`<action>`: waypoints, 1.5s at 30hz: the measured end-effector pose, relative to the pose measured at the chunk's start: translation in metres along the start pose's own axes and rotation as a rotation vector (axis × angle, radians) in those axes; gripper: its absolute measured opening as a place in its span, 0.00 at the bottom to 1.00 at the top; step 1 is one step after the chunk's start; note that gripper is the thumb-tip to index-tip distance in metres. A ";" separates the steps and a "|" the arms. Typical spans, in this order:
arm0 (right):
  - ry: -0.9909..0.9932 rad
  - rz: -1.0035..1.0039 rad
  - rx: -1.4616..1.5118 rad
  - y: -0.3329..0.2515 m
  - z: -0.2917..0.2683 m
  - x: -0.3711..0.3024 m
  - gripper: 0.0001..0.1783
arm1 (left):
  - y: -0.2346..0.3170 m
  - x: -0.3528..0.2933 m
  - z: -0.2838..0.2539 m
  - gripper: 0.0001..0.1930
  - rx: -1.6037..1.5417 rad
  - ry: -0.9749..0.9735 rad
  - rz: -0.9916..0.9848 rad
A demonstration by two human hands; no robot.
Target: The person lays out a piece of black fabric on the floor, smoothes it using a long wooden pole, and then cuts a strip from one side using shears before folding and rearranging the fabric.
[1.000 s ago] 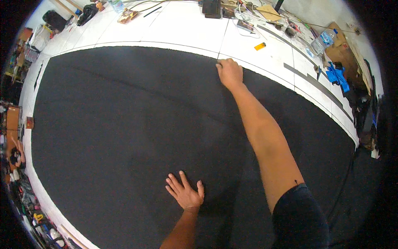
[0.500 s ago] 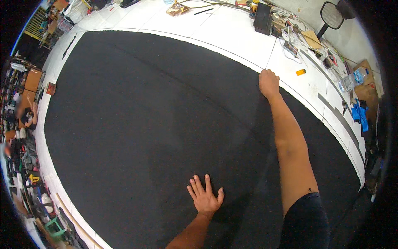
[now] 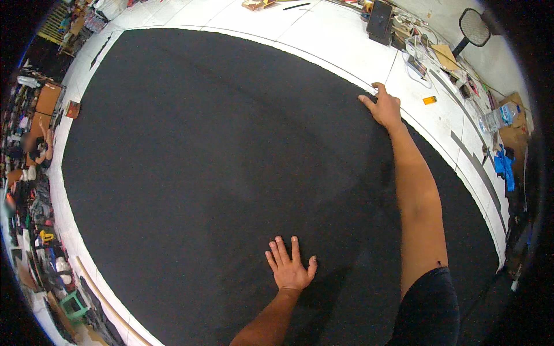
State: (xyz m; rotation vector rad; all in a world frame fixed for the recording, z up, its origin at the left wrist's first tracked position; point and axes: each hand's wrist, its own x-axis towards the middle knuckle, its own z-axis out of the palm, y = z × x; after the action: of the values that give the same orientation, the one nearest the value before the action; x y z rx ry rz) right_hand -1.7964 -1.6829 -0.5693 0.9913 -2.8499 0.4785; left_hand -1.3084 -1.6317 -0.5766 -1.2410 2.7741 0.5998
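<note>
Steadying that sheet (image 3: 196, 144) likely needs even pressure: their left hand (image 3: 292, 274) splayed flat at six o'clock, right hand (image 3: 388, 109) unclenched at two.

1. Broad, flat passage runs over the black cloth (image 3: 184, 167), between its left edge and the hands.
2. Left hand (image 3: 293, 272) obstructs the near middle, palm down; room exists on either side.
3. Right hand (image 3: 386, 109) occupies the far edge; the right forearm (image 3: 418, 193) bars the cloth's right side.
4. White table (image 3: 332, 37) beyond: passable strip, interrupted rightward by an orange lighter (image 3: 429, 100).
5. Far right crowded: black slab (image 3: 380, 22), bottle (image 3: 501, 117), blue bundle (image 3: 504, 168).
</note>
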 end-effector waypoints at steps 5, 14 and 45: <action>-0.040 0.035 -0.072 0.000 0.012 0.012 0.20 | -0.002 0.000 0.000 0.40 -0.001 0.009 0.014; 0.231 -0.002 -0.179 -0.006 0.015 -0.004 0.20 | -0.003 -0.001 0.001 0.41 0.041 0.016 0.033; -0.260 0.846 -0.185 -0.083 -0.114 -0.787 0.48 | -0.002 -0.007 0.024 0.38 0.171 0.233 0.121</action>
State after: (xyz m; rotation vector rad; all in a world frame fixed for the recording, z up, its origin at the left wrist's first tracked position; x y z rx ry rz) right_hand -1.1288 -1.2428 -0.5831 -0.2487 -3.3570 0.1174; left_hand -1.3051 -1.6192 -0.5982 -1.1841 3.0298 0.2289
